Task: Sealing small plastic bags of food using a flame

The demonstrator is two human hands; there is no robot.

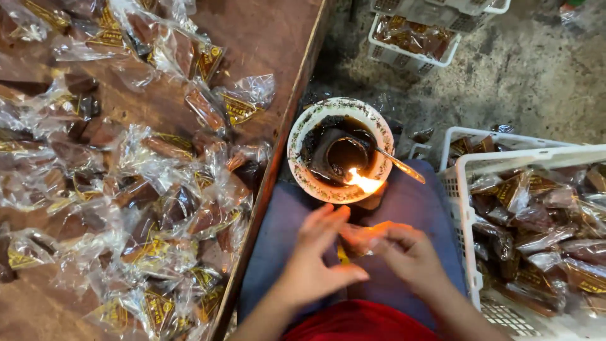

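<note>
Item: clear-wrapped sweet packet, near the flame of the bowl lamp. I am pinching it with left hand and right hand, both closed on it. Risk: the wrapper scorching or fingers burning if it is drifting too close.

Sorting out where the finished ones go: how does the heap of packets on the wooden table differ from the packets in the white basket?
The packets on the wooden table lie loose and spread wide, left of the hands; the packets in the white basket are penned in by its walls, on the right. The table heap is far larger. Both are dark brown pieces in clear wrap with yellow labels.
</note>
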